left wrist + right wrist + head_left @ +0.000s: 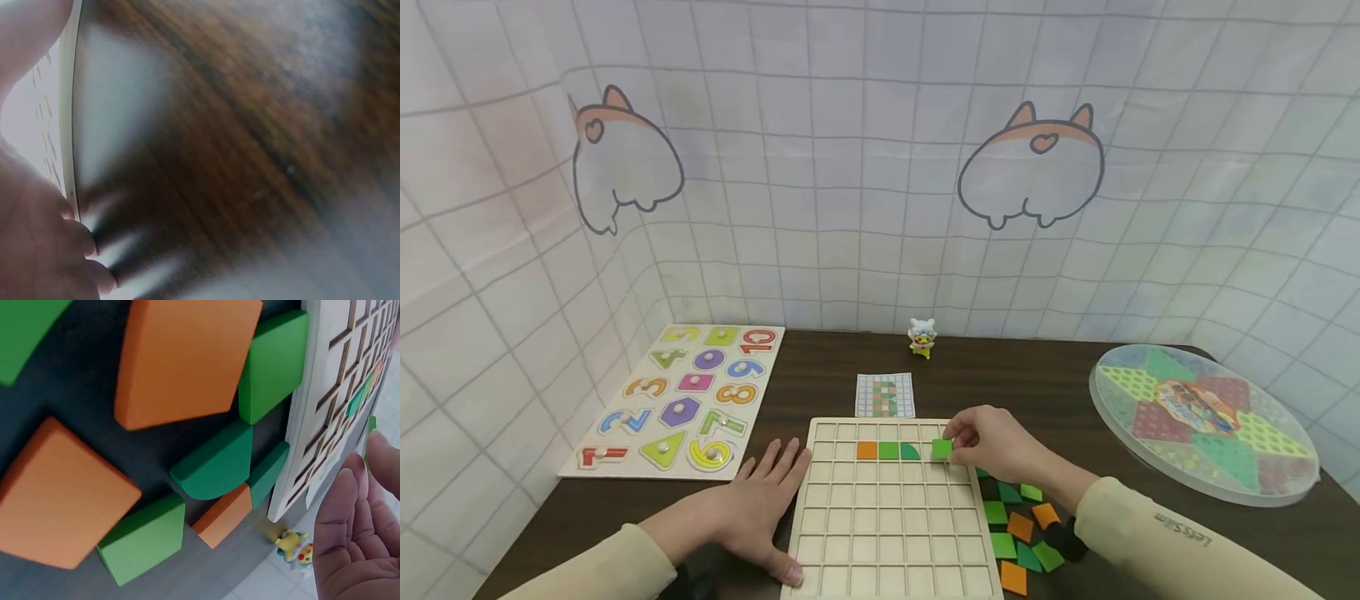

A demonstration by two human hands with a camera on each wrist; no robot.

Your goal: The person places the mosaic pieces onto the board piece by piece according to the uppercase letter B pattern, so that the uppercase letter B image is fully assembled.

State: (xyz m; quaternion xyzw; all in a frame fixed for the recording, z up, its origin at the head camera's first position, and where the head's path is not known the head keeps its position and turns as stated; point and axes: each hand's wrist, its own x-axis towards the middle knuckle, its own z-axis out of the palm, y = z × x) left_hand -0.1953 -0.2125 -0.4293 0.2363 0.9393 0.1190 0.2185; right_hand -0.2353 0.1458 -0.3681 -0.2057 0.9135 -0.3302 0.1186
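A pale wooden grid board [891,521] lies flat on the dark table. In its second row sit an orange square tile [867,450], a green square tile [889,450] and a dark green quarter-round tile [909,452]. My right hand [996,440] pinches a light green square tile [941,449] between thumb and fingers, over the same row towards the right side. Seen from the right wrist, that tile [369,437] is edge-on at the fingertips. My left hand [751,508] lies with fingers spread along the board's left edge, its thumb touching the lower left.
Loose orange and green tiles [1020,527] are scattered right of the board. A small pattern card [885,395] lies behind it. A number puzzle board [673,400] stands at the left, a round star-patterned game board [1202,421] at the right, and a small figurine [922,337] at the back.
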